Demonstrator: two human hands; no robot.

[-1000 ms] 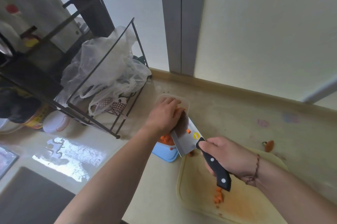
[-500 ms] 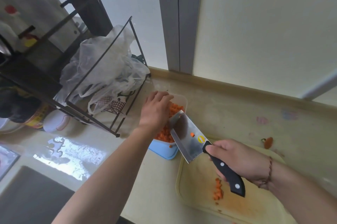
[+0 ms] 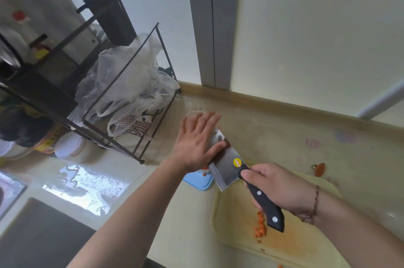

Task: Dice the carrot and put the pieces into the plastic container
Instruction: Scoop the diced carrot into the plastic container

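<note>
— Two hands at work; how is each posed?
— Left hand [image 3: 197, 142]: fingers straight, flat against the cleaver [image 3: 227, 161] blade, grip released. Right hand [image 3: 276, 188]: grip clenched round the black handle.
— Where are the carrot pieces?
— A few carrot dice [image 3: 260, 227] lie on the cutting board [image 3: 290, 250], below the cleaver. The plastic container [image 3: 222, 123] sits beyond the blade, mostly hidden by the left hand; its contents cannot be made out.

head-worn view, looking steeply down, close over counter [image 3: 273, 128]
</note>
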